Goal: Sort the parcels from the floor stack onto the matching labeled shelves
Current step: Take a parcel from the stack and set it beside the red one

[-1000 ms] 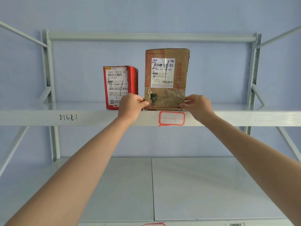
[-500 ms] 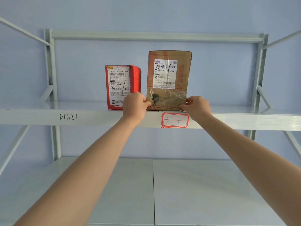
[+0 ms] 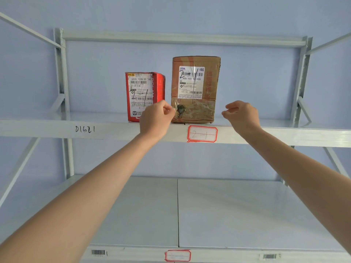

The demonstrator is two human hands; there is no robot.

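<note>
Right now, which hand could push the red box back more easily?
Probably the left hand. It hovers right in front of the red box, overlapping its lower corner. The right hand is beyond the brown box, so it would have to cross over.

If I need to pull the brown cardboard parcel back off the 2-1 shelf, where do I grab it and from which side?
Grip the brown cardboard parcel by its two upright side faces, low down, coming straight in from the front with both hands. It stands tall at the shelf's front edge. The right side is open; the red parcel stands close on its left, so the left hand has only a narrow gap there.
</note>
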